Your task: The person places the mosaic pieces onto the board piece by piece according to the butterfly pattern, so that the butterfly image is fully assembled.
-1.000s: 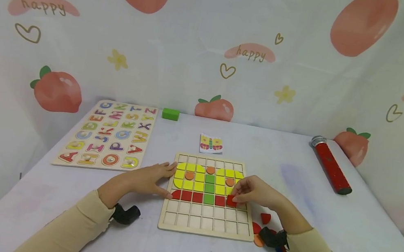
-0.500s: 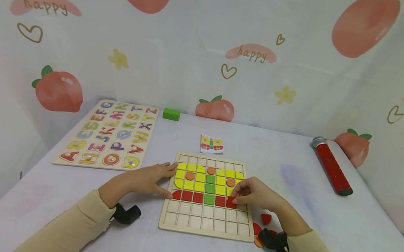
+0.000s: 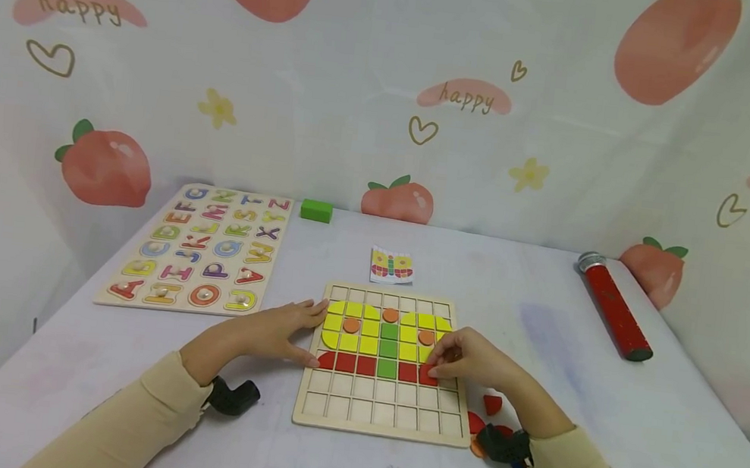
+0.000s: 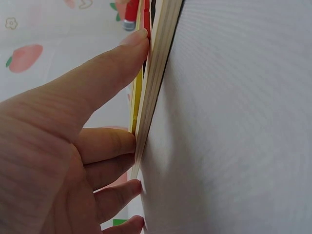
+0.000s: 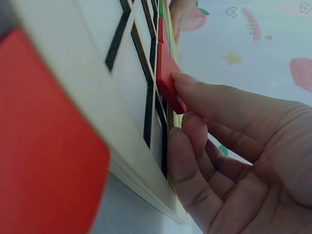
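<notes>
A wooden grid board (image 3: 383, 416) lies flat on the table, with yellow, green, orange and red tiles in its cells. My left hand (image 3: 274, 332) rests at the board's left edge, its fingers extended. In the left wrist view, the thumb (image 4: 105, 73) lies against the board's rim near a red tile. My right hand (image 3: 477, 358) holds a red square tile (image 3: 427, 374) at the right part of the red row. The right wrist view shows that tile (image 5: 168, 80) tilted, its near edge raised above the grid, with the thumb on it and fingertips close beside.
Several loose red, orange and blue pieces (image 3: 492, 404) lie right of the board, partly under the right wrist's black camera (image 3: 505, 444). A picture card (image 3: 392, 267) sits behind the board. Around are an alphabet puzzle (image 3: 202, 250), a green block (image 3: 316, 211) and a red microphone (image 3: 614, 306).
The red tile under my right fingers sits slightly lower against the board than a second ago. My left hand has stayed in place at the board's edge.
</notes>
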Available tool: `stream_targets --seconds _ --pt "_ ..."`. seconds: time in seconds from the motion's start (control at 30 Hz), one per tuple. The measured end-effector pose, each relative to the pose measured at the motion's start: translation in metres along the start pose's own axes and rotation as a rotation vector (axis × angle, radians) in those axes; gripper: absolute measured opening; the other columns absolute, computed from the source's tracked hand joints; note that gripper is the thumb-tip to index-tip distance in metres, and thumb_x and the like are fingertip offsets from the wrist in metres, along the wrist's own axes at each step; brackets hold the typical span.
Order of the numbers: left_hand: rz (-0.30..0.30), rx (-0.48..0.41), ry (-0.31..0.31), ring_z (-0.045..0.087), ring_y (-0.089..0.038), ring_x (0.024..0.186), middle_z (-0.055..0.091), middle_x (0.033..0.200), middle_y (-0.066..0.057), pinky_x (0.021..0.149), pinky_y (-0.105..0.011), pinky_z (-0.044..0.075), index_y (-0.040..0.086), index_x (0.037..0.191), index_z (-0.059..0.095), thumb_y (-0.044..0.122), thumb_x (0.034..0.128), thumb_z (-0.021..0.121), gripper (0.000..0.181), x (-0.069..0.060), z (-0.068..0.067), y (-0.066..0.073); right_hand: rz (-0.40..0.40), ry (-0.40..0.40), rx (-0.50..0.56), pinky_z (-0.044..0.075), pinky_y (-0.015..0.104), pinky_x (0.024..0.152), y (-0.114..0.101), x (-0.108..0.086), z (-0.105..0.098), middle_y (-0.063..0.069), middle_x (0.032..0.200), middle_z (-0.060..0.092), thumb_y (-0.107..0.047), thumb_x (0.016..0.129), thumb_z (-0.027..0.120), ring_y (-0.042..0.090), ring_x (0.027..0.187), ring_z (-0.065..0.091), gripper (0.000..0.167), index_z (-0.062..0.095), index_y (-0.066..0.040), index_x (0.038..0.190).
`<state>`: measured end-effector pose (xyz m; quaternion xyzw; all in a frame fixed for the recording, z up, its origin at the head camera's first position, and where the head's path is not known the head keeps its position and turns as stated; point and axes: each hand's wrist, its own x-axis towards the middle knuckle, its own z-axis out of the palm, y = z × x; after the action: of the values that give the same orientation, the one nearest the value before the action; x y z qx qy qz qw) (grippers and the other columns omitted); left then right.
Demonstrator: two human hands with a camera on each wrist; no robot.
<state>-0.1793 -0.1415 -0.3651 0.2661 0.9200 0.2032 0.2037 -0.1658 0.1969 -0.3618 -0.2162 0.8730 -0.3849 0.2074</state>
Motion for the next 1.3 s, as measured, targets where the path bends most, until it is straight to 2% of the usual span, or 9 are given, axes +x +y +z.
stream_targets --seconds 0.43,0.6,0.73,1.07,1.3 --pt "0.005 0.007 -0.001 0.013 -0.031 0.145 0.018 0.156 -0.003 0.115 -0.05 0.018 0.009 0.145 0.032 0.051 0.0764 0.069 0.089 0.0 0.001 0.001 0.016 -0.007 -0.069 0.048 0.02 0.062 -0.006 -0.004 -0.003 0.0 0.075 0.063 -0.014 0.079 0.073 0.012 0.068 0.054 0.013 0.069 -0.004 0.086" --pt "0.006 0.006 -0.002 0.014 -0.031 0.144 0.019 0.156 -0.003 0.115 -0.05 0.019 0.009 0.145 0.032 0.051 0.0763 0.07 0.089 0.001 0.001 0.002 0.052 0.008 -0.087 0.05 0.021 0.066 -0.006 -0.015 -0.012 0.001 0.08 0.066 -0.018 0.078 0.075 0.014 0.071 0.056 0.017 0.069 -0.005 0.088" --pt "0.001 0.012 -0.004 0.014 -0.031 0.145 0.019 0.156 -0.002 0.115 -0.05 0.019 0.01 0.145 0.032 0.052 0.0761 0.069 0.089 0.0 0.0 0.002 0.086 0.019 -0.096 0.05 0.02 0.064 0.001 -0.027 -0.02 0.0 0.079 0.064 -0.017 0.078 0.075 0.015 0.072 0.055 0.017 0.07 -0.005 0.089" --pt "-0.002 0.008 -0.009 0.013 -0.031 0.145 0.018 0.156 -0.002 0.115 -0.05 0.019 0.01 0.146 0.03 0.052 0.0761 0.069 0.091 -0.001 -0.002 0.003 0.197 0.032 -0.021 0.051 0.021 0.066 0.02 -0.06 -0.025 0.002 0.082 0.064 -0.02 0.076 0.076 0.016 0.074 0.056 0.027 0.069 -0.003 0.095" --pt "0.007 0.004 -0.009 0.013 -0.033 0.144 0.017 0.156 -0.004 0.115 -0.051 0.018 0.008 0.146 0.03 0.051 0.0764 0.069 0.091 -0.002 -0.002 0.003 0.142 -0.044 0.029 0.049 0.019 0.061 0.021 -0.066 -0.019 0.003 0.079 0.061 -0.02 0.077 0.076 0.012 0.07 0.053 0.025 0.068 -0.003 0.094"
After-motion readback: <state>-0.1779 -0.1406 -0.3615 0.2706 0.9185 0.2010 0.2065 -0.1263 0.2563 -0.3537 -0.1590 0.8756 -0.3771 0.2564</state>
